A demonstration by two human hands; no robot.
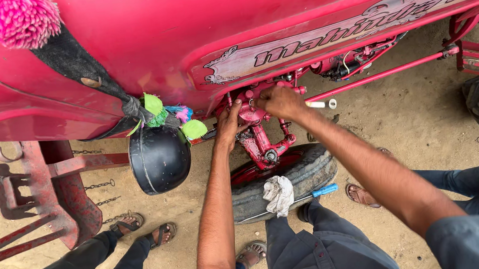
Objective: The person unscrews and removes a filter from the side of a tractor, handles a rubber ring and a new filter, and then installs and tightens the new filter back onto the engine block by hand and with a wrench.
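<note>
The front wheel (287, 179) is sitting under the tractor hood (232, 28). A rag (279, 194) and a screwdriver (311, 194) are lying on the wheel. The headlamp (158, 158) is hanging left of the wheel, and the bumper frame (47, 193) is standing farther left.

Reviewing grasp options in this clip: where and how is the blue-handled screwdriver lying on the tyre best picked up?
Grip the screwdriver by its blue handle, coming from above at the right: that end is thick and clear, while the thin shaft runs left under the white rag on the tyre.
</note>
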